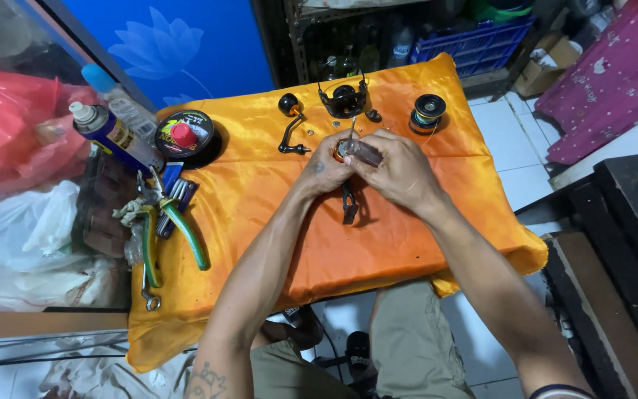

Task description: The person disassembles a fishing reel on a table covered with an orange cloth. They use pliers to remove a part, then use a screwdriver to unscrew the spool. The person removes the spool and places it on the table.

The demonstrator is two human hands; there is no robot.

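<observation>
- A cluttered workshop corner seen from above: a small tabletop (422,244) draped in shiny orange cloth, white floor tiles to the right, plastic bags piled to the left, a blue panel with a pale flower behind.
- Both hands meet over the middle of the tabletop, toward its far edge. The left hand (326,166) pinches a small round metal part (343,150), holding it steady just above the cloth.
- The right hand (400,171) is closed on a slim tool with a clear handle (364,153), its thin shaft pointing up and away from the part; the tip's contact is too small to make out.
- A dark flat piece (348,203) lies on the cloth directly below the hands.
- Along the far edge, taken-apart fishing reel pieces sit in a row within reach: a black crank handle (290,125), a black reel frame (342,97), a spool wound with line (427,111).
- At the far left corner lies a round black disc with a red cap (184,134), beside a spray can (108,133) and a clear bottle (123,103).
- Green-handled pliers (171,225) and other hand tools lie by the left edge.
</observation>
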